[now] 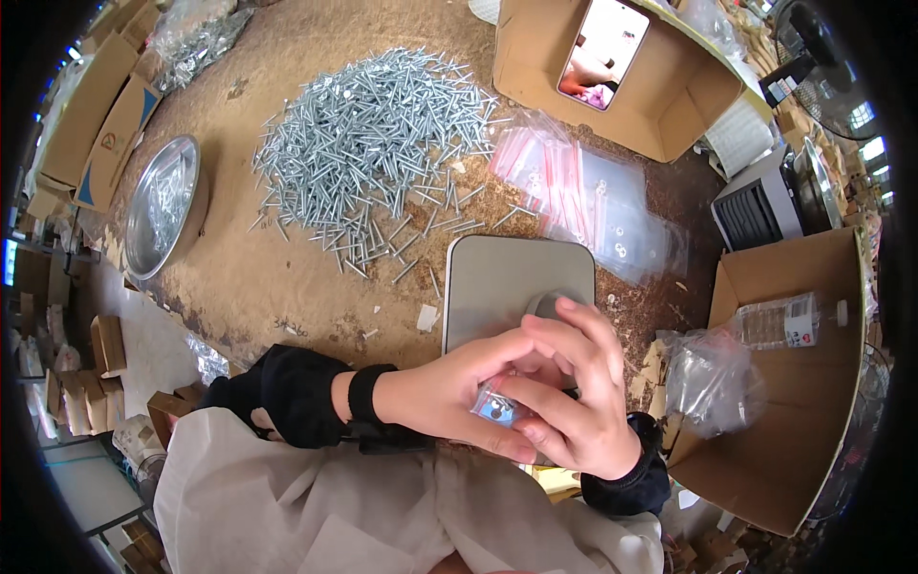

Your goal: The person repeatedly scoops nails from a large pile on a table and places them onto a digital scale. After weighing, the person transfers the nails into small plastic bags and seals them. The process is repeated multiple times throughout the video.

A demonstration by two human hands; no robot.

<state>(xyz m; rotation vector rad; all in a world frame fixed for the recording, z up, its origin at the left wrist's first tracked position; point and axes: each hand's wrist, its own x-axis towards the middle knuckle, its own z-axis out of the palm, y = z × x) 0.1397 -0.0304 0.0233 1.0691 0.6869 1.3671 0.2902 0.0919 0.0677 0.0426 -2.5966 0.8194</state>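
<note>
Just over the near edge of a flat scale (502, 273) with a metal plate, my two hands come together. My left hand (445, 392) is closed round a small clear zip bag (496, 407) with a few pieces of metal hardware inside. Curled over the same bag from the right, my right hand (585, 397) has its fingers at the bag's top. A round grey object (549, 305) sits on the scale, partly covered by my right fingers. Beyond the scale lies a large heap of silver screws (378, 134). Flat clear zip bags with red strips (583, 196) overlap to the right of the heap.
A metal bowl (165, 208) holding a plastic bag stands at the left. At the back, a cardboard box (660, 120) has a phone (602, 53) leaning in it. Another open box (803, 402) with crumpled plastic and a bottle stands right. A fan (818, 72) is far right.
</note>
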